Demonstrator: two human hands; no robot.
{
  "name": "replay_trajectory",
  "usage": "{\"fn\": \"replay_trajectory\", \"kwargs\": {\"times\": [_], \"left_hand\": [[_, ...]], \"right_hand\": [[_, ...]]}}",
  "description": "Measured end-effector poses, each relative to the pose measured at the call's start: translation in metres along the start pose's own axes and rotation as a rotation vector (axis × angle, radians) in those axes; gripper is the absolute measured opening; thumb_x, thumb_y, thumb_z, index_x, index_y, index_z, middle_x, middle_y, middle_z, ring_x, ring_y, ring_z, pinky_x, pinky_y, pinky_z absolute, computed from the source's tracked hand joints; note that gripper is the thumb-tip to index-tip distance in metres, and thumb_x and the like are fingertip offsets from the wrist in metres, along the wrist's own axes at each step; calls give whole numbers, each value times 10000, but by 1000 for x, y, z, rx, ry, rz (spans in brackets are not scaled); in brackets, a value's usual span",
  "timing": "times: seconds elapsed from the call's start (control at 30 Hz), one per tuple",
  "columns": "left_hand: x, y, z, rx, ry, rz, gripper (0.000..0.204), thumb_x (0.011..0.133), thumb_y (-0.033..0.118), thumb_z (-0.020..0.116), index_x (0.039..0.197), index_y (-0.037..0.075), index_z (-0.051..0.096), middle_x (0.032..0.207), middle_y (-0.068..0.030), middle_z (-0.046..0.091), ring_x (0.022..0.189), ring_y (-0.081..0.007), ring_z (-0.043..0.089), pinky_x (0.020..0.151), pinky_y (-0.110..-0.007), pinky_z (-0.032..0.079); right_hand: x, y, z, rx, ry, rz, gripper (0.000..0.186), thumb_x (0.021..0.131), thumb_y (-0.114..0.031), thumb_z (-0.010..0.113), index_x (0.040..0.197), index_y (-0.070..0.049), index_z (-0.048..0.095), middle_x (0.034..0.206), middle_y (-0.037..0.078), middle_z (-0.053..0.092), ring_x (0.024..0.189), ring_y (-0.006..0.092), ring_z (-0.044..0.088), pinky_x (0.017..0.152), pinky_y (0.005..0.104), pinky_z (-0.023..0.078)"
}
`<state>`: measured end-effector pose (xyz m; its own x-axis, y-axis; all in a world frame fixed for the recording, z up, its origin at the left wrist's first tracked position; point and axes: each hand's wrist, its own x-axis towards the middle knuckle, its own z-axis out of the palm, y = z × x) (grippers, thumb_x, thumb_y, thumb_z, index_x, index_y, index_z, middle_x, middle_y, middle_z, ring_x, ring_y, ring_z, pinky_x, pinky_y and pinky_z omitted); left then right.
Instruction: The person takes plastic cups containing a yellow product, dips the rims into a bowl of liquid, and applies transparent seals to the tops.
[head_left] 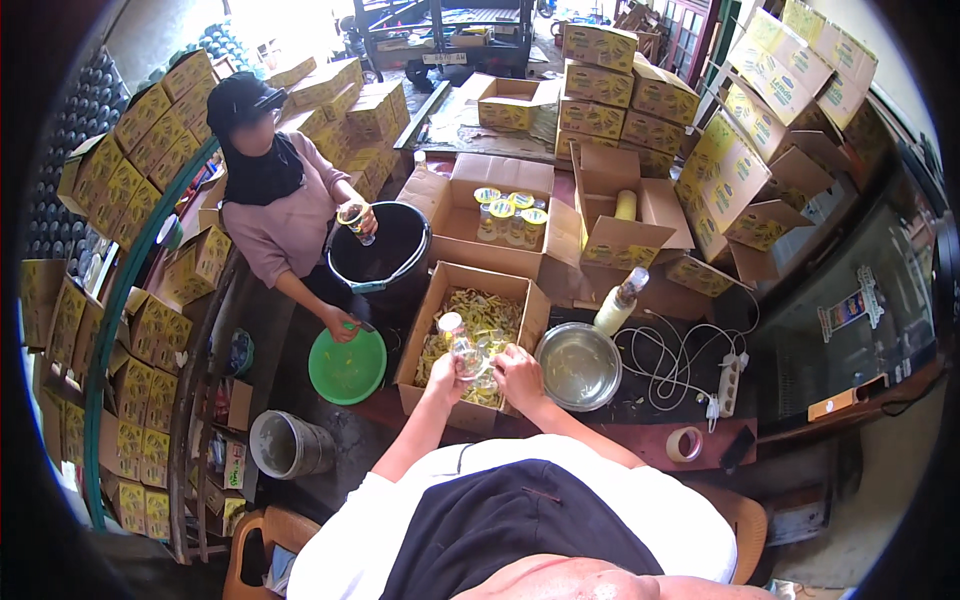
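My left hand (pixel 446 382) is wrapped round a clear bottle (pixel 466 356) with a whitish round end pointing away from me. Close beside it, my right hand (pixel 519 379) has its fingers pinched together; what lies between them is too small to tell. Both hands are over the near part of an open cardboard box (pixel 539 312) full of yellow and white scraps (pixel 490 310). Just right of my right hand sits a metal bowl (pixel 578 367) of liquid. A whitish cylinder (pixel 612 316) with a clear top stands behind the bowl.
At left, a co-worker (pixel 285 200) holds a clear cup near a black bucket (pixel 408 272) and touches a green basin (pixel 347 385). Another box (pixel 500 170) holds several yellow-lidded jars (pixel 510 215). Cables, a power strip (pixel 730 385) and a tape roll (pixel 685 444) lie at right.
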<state>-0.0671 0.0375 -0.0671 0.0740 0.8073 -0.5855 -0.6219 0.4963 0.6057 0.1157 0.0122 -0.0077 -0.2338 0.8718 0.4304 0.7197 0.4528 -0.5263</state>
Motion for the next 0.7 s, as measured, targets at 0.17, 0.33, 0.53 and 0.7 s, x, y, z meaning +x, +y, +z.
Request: {"fn": "replay_trajectory", "kwargs": {"times": [0.17, 0.33, 0.53, 0.7], "left_hand": [[3, 2, 11, -53, -9, -24, 191, 1005, 191, 401, 986, 106, 571, 690, 39, 499, 551, -109, 493, 538, -284, 451], [-16, 23, 49, -99, 125, 61, 202, 1014, 226, 424, 866, 147, 536, 617, 57, 433, 490, -91, 377, 482, -257, 330], [4, 19, 59, -248, 173, 191, 249, 1034, 179, 352, 838, 98, 483, 685, 1, 442, 588, -130, 495, 811, -393, 564], [5, 13, 71, -226, 265, 228, 261, 1054, 197, 350, 876, 42, 461, 748, -37, 455, 616, -149, 508, 914, -487, 555]], "right_hand": [[8, 4, -10, 101, -48, 202, 103, 748, -112, 672, 846, -83, 688, 891, 107, 597, 918, 302, 612, 788, 420, 505], [11, 6, -19, 170, 60, 187, 101, 744, -76, 663, 843, -83, 678, 859, 100, 576, 880, 301, 604, 754, 428, 496], [15, 0, -37, 265, 179, 229, 138, 737, -22, 681, 874, -35, 692, 788, 99, 560, 773, 276, 604, 670, 396, 498], [12, 5, -32, 141, 158, 174, 155, 725, -45, 688, 876, -77, 698, 827, 69, 560, 834, 250, 600, 737, 396, 503]]}}
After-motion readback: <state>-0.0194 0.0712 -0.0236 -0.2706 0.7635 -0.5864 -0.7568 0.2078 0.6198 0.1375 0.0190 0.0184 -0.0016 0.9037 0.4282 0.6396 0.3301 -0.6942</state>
